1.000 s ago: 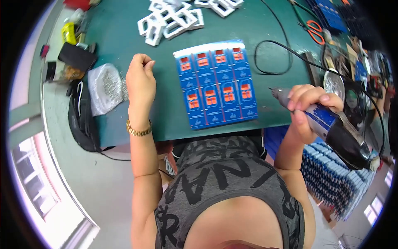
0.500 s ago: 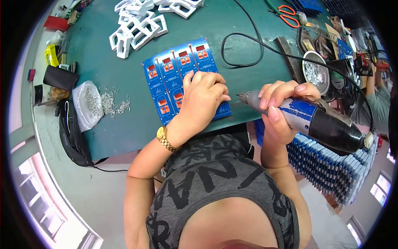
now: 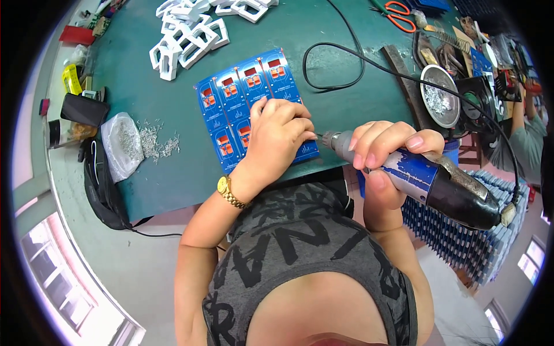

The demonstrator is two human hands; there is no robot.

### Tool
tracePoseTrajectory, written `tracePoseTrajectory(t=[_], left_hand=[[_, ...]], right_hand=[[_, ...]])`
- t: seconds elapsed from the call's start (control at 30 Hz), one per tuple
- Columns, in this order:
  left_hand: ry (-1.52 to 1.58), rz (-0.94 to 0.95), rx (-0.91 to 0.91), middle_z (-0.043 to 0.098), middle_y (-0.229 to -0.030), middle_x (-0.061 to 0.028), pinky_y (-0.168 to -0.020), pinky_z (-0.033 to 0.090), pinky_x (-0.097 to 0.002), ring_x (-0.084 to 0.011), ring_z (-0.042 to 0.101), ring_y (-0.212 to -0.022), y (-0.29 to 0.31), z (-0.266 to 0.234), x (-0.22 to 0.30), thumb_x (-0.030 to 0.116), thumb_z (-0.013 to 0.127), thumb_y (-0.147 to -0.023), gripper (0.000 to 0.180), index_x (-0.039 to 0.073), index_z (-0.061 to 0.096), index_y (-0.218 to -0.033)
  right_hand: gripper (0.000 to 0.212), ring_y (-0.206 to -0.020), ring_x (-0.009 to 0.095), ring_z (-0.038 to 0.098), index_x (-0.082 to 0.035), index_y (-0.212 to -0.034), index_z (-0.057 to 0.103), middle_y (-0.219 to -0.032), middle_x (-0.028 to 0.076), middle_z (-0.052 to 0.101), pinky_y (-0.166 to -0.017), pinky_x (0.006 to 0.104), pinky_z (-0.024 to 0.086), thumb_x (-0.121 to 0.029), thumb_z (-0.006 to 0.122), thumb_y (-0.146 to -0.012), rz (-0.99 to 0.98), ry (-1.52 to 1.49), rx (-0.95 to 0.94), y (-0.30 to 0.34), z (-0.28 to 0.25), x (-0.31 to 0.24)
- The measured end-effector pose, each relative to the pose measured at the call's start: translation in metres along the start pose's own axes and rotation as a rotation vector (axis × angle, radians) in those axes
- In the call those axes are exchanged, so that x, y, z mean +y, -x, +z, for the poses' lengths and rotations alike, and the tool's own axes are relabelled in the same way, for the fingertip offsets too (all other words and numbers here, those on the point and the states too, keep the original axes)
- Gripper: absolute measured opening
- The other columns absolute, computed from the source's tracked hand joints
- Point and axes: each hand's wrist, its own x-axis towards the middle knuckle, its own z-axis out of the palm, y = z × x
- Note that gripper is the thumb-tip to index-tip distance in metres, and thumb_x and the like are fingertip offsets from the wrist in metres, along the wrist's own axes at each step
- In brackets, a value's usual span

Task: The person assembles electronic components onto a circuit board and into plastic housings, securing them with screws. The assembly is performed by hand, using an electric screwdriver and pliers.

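Observation:
A blue circuit-board panel (image 3: 217, 108) with orange-red patches lies flat near the table's front edge. My left hand (image 3: 279, 135), wearing a gold watch, rests over its right part with fingers bent together. Whatever those fingers may pinch is hidden. In my right hand (image 3: 398, 144) is a corded electric screwdriver (image 3: 411, 170) with a grey and blue body and a black rear end. Its bit points left and ends just beside my left fingertips, at the panel's right edge. I cannot tell whether it touches anything.
White plastic frames (image 3: 190, 37) are heaped at the back. Loose screws (image 3: 154, 141) spill from a clear bag (image 3: 120, 147) at left. A metal dish (image 3: 440, 95) of small parts and orange-handled scissors (image 3: 400, 16) lie right. The black cord (image 3: 404, 76) crosses the table. Stacked blue-and-white pieces (image 3: 456, 236) stand below right.
The screwdriver in my right hand has moved left, bringing its bit close to my left fingertips. My left hand and the panel appear shifted only slightly left in view.

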Motion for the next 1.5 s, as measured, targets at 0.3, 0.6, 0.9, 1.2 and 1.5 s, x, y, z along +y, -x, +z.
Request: tracePoseTrajectory(t=[0.3,0.6,0.9,1.2,1.5], left_hand=[[-0.050,-0.012,0.025,0.061,-0.091,0.0029,-0.097,0.034,-0.0516,-0.0201,0.055,-0.097,-0.004,0.000,0.001,0.017,0.077,-0.069,0.012,0.011,0.069,-0.077],[-0.060,0.011,-0.032,0.062,-0.096,-0.0002,-0.094,0.037,-0.0485,-0.0219,0.056,-0.099,0.001,-0.014,0.002,0.016,0.075,-0.070,0.015,0.012,0.068,-0.083],[-0.623,-0.781,0.313,0.057,-0.109,-0.0063,-0.091,0.039,-0.0452,-0.0297,0.051,-0.107,0.074,-0.113,-0.072,0.018,0.078,-0.075,0.024,0.010,0.067,-0.095],[-0.573,-0.806,0.020,0.057,-0.106,-0.0083,-0.098,0.032,-0.0513,-0.0316,0.046,-0.110,0.077,-0.120,-0.074,0.014,0.069,-0.085,0.010,0.006,0.065,-0.088],[0.025,-0.454,0.384,0.062,-0.081,-0.0105,-0.069,0.050,-0.0320,-0.0255,0.062,-0.072,0.041,-0.091,-0.035,0.002,0.069,-0.082,0.009,0.003,0.063,-0.089]], right_hand=[[0.052,-0.069,0.020,0.058,-0.012,-0.119,0.039,-0.080,0.008,0.057,-0.067,0.0392,0.052,-0.002,0.071,-0.080,0.008,-0.047,-0.018,-0.007,-0.006,0.004],[0.051,-0.068,0.021,0.058,-0.010,-0.115,0.039,-0.079,0.010,0.057,-0.061,0.0346,0.052,0.004,0.069,-0.076,0.035,-0.033,-0.098,-0.019,0.008,0.012],[0.051,-0.070,0.020,0.057,-0.009,-0.109,0.038,-0.080,0.012,0.056,-0.063,0.0339,0.052,0.011,0.068,-0.072,0.151,0.007,-0.088,-0.025,0.017,0.011],[0.048,-0.066,0.019,0.055,-0.009,-0.112,0.040,-0.079,0.009,0.055,-0.060,0.0299,0.048,0.005,0.069,-0.076,0.127,0.251,-0.218,-0.025,0.038,0.014],[0.044,-0.060,0.019,0.057,-0.005,-0.108,0.047,-0.072,0.009,0.057,-0.053,0.0296,0.047,0.005,0.070,-0.072,0.016,-0.229,-0.362,-0.042,-0.004,0.025]])
